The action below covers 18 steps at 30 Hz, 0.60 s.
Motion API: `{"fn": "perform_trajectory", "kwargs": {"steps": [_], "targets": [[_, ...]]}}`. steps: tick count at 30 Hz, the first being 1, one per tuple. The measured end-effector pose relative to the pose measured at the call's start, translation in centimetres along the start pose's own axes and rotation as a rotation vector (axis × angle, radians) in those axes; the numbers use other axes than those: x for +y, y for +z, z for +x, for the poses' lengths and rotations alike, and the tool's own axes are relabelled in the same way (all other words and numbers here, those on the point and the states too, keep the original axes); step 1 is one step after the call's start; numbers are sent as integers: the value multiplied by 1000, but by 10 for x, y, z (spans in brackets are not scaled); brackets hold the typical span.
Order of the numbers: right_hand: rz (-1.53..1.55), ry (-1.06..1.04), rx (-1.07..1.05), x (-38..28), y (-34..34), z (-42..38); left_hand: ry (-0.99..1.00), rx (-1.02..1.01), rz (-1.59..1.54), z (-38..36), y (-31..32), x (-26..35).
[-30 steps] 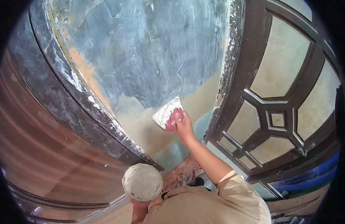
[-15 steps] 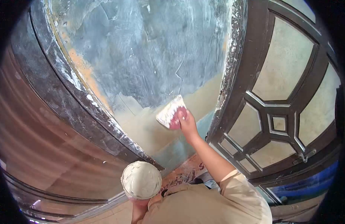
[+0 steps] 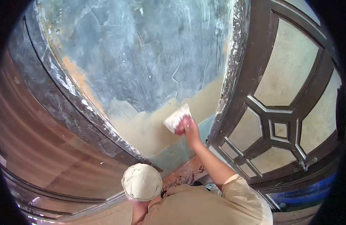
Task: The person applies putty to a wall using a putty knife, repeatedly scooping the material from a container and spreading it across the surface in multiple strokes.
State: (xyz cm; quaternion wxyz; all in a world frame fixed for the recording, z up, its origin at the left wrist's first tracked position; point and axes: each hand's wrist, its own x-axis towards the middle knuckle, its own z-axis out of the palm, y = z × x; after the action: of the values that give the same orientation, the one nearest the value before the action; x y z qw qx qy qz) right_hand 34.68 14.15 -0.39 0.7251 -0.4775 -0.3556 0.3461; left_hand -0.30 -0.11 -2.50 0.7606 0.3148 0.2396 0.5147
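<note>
My right hand [image 3: 190,131] grips the reddish handle of a wide putty knife [image 3: 177,119], its blade smeared white and lying against the lower wall. Around the blade the wall [image 3: 139,129] is coated in beige putty, and above that it is patchy blue-grey [image 3: 135,56]. My left hand [image 3: 140,205], low in view, supports a round container heaped with off-white putty [image 3: 142,182]. The container hides most of that hand's fingers.
A dark wooden door with pale panels [image 3: 287,63] is at the right. At the left, a dark frame [image 3: 64,86] borders a brown surface [image 3: 34,138]. A reddish strip with dark markings [image 3: 184,172] runs along the wall's base.
My right hand and the putty knife have moved slightly right and down along the wall. The container in my left hand has hardly moved. The view has shifted a little.
</note>
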Motion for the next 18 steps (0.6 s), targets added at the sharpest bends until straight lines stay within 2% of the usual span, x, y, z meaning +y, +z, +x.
{"fn": "perform_trajectory", "kwargs": {"steps": [1,4,6,9,11,15,17,18], "targets": [[79,-70,0,-22,14,6,-5,2,3,2,5,-2],[-10,-161,-2,-20,22,16,-11,7,11,27,26,3],[-401,-5,117,23,8,13,-14,12,17,29,29,3],[-305,104,67,101,-38,-16,-5,15,20,31,33,-1],[93,195,0,120,-55,-33,1,17,23,32,35,-3],[152,182,72,-2,-27,-18,5,15,33,37,41,-7],[-59,-107,51,-44,-10,4,-2,8,38,40,44,-11],[-60,-112,56,-44,-4,16,-4,3,40,43,46,-13]]}}
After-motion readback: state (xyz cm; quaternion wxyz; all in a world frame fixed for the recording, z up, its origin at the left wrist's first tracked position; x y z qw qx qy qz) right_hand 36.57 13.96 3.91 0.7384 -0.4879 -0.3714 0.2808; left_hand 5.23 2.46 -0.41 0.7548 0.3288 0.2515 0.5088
